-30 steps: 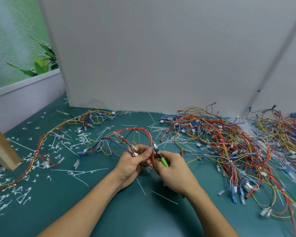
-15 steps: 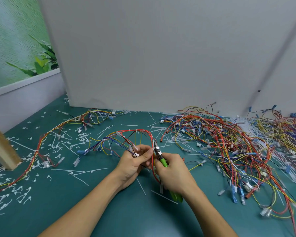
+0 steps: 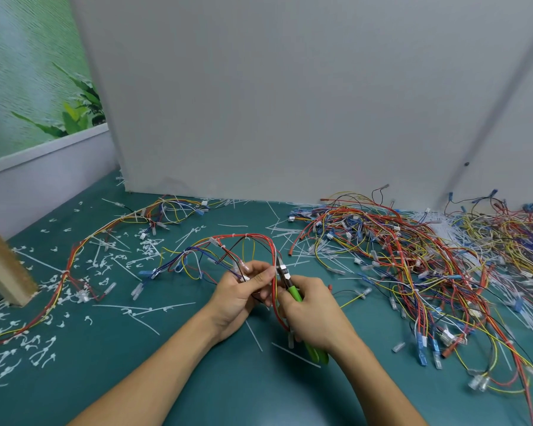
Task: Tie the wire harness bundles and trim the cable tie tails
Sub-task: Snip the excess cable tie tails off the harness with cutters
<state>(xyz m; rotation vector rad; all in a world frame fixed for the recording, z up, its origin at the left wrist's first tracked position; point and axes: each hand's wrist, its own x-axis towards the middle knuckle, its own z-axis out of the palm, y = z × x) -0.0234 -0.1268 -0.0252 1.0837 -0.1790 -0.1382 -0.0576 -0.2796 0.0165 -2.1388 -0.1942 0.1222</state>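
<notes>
Left hand [image 3: 239, 298]: closed in a pinch on the arched bundle of red, yellow and blue wires [image 3: 243, 238], held just ahead of the fingertips.
Right hand [image 3: 313, 312]: wrapped shut around green-handled metal cutters [image 3: 293, 290] — nose set at the bundle beside the left thumb.
Done: white trimmed tails [image 3: 28, 342] are scattered well left of the fingers.
Left: a large untied tangle of coloured wires [image 3: 413, 265] right of the fingers — much appears outstanding.
Writing: none legible.
</notes>
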